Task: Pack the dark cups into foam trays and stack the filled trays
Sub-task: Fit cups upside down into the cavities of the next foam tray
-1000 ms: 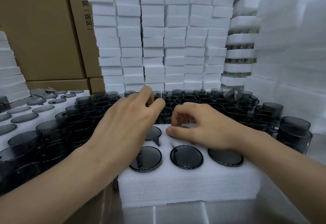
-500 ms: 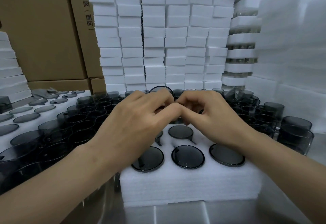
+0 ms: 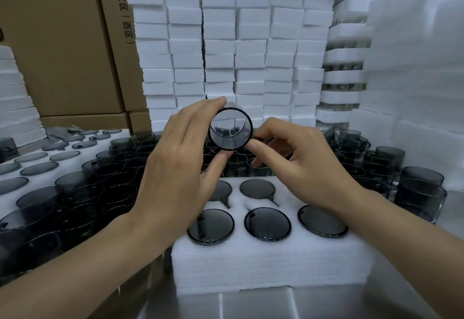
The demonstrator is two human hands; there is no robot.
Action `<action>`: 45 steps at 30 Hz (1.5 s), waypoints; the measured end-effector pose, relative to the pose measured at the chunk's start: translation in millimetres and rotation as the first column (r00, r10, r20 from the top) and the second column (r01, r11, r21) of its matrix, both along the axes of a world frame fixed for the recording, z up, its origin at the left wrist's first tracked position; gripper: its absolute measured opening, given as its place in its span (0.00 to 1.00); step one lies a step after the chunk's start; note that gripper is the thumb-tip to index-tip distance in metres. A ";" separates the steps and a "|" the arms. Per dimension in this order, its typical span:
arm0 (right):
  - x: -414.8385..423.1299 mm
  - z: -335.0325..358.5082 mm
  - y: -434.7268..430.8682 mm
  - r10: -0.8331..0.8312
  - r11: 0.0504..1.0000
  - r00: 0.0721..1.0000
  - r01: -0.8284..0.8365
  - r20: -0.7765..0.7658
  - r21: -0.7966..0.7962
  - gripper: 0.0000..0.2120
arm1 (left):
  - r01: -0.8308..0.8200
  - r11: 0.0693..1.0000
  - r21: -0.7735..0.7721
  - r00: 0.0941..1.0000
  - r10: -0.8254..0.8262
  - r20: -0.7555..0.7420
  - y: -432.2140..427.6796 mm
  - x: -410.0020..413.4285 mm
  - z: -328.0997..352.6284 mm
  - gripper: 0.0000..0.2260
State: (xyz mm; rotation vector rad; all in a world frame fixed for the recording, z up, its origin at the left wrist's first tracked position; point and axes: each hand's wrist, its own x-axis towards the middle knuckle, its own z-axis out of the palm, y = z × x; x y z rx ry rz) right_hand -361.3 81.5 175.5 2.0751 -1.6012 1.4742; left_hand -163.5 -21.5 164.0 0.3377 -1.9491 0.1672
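Note:
A dark see-through cup (image 3: 230,127) is held up on its side above the foam tray (image 3: 271,266), its round end facing me. My left hand (image 3: 180,165) grips its body from the left, fingers over the top and thumb underneath. My right hand (image 3: 296,163) pinches its handle at the lower right. Several dark cups (image 3: 267,222) sit bottom-up in the tray's holes. The far right hole is hidden behind my right hand.
Loose dark cups (image 3: 105,183) crowd the surface behind and left of the tray, more at the right (image 3: 421,188). A filled foam tray (image 3: 27,168) lies far left. Stacked white foam (image 3: 226,47) and cardboard boxes (image 3: 62,42) wall the back.
Both hands rose from the tray's back row, picked a cup out of the loose pile and lifted it, turning it on its side in front of me.

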 end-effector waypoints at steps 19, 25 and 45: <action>3.7 10.7 -4.9 0.142 0.836 0.817 -0.402 0.559 0.375 0.18 | 0.043 0.990 -0.133 0.999 -0.044 -0.003 -4.2 -0.9 -0.5 0.30; 3.5 9.5 -6.0 0.145 0.819 0.824 -0.410 0.548 0.401 0.18 | 0.044 0.992 -0.122 0.999 -0.043 0.006 -4.0 -0.5 -0.2 0.28; 0.0 3.1 -5.6 0.032 0.994 0.947 -0.063 0.320 0.089 0.14 | -0.035 0.988 0.148 0.999 0.032 0.022 -7.3 -1.4 -8.6 0.27</action>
